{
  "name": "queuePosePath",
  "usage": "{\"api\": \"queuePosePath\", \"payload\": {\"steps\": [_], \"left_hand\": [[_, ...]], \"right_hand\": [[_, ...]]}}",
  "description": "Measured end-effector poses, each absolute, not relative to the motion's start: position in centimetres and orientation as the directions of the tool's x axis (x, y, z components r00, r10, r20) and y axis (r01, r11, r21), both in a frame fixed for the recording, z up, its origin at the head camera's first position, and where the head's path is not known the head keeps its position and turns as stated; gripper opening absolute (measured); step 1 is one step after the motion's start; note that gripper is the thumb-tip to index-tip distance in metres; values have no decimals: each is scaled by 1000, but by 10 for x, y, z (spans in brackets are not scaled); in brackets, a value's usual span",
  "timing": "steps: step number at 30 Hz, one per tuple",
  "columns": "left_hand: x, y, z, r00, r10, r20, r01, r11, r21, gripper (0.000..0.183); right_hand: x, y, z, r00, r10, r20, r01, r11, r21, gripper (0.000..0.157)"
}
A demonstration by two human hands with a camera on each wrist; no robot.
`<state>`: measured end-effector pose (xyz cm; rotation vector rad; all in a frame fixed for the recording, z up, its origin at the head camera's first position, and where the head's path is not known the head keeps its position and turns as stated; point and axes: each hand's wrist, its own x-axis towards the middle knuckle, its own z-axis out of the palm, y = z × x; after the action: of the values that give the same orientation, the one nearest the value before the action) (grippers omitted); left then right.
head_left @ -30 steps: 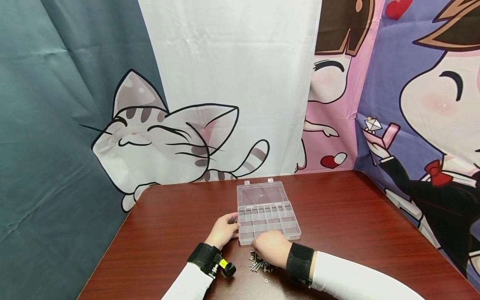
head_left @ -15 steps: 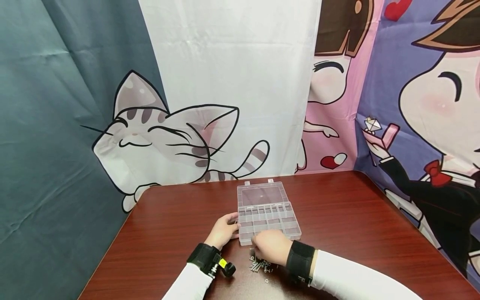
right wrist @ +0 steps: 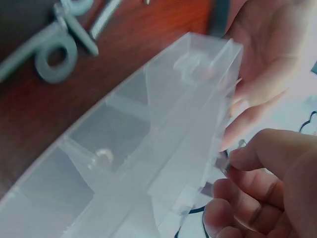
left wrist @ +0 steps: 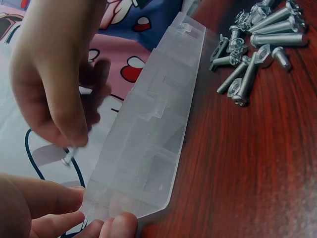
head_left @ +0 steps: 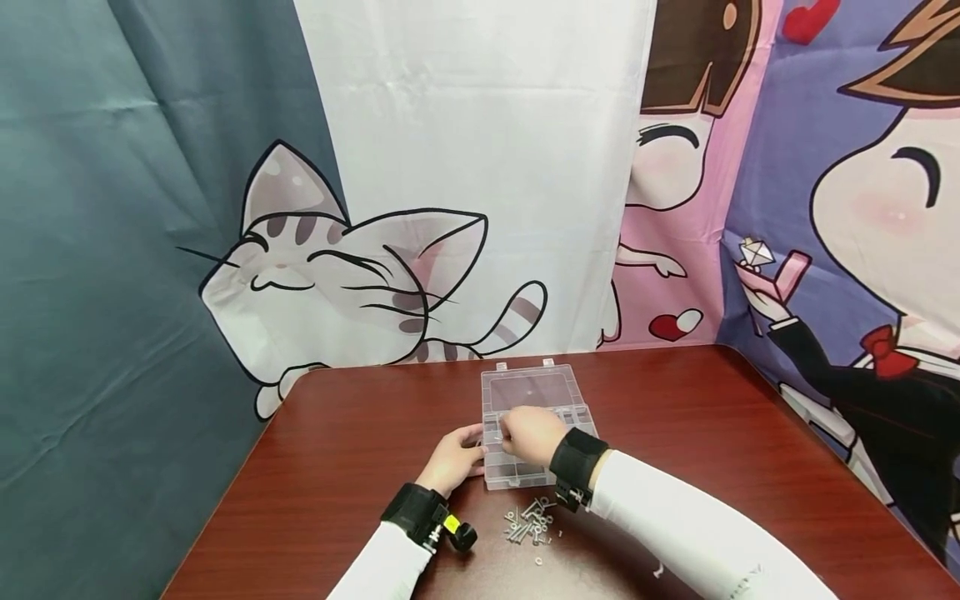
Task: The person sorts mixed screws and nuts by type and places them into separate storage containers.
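A clear plastic compartment box (head_left: 517,481) lies on the table, its lid (head_left: 528,389) folded back. My left hand (head_left: 453,461) holds the box at its left side, fingertips at the corner in the left wrist view. Above the left compartments is my right hand (head_left: 534,435), pinching a small silver screw (left wrist: 68,157) between thumb and finger. It covers part of the compartments in the head view. A pile of silver bolts, nuts and washers (head_left: 530,527) lies in front of the box. A small pale ring (right wrist: 104,157) shows through the box wall.
One loose washer (head_left: 538,562) lies nearer the front than the pile. The brown table (head_left: 352,467) reaches back to a printed cloth backdrop (head_left: 420,125). Black camera straps (head_left: 415,510) sit on both wrists.
My right hand has risen from the pile and moved forward over the box's left compartments with a screw, uncovering the pile. My left hand stays at the box's side. The head view shifted slightly.
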<state>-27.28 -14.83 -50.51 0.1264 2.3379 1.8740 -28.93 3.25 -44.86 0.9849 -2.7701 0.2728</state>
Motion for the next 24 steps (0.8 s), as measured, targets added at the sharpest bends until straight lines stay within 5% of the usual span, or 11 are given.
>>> {"api": "queuePosePath", "payload": {"steps": [11, 24], "left_hand": [[-269, -147, -502, -985, 164, -43, -7, 216, 976, 48], [-271, -148, -502, -983, 168, -70, -33, 209, 977, 49]], "right_hand": [[-301, 23, -452, -787, -602, 136, -616, 778, -120, 25], [-314, 25, -469, -785, -599, 156, -618, 772, -149, 24]]}}
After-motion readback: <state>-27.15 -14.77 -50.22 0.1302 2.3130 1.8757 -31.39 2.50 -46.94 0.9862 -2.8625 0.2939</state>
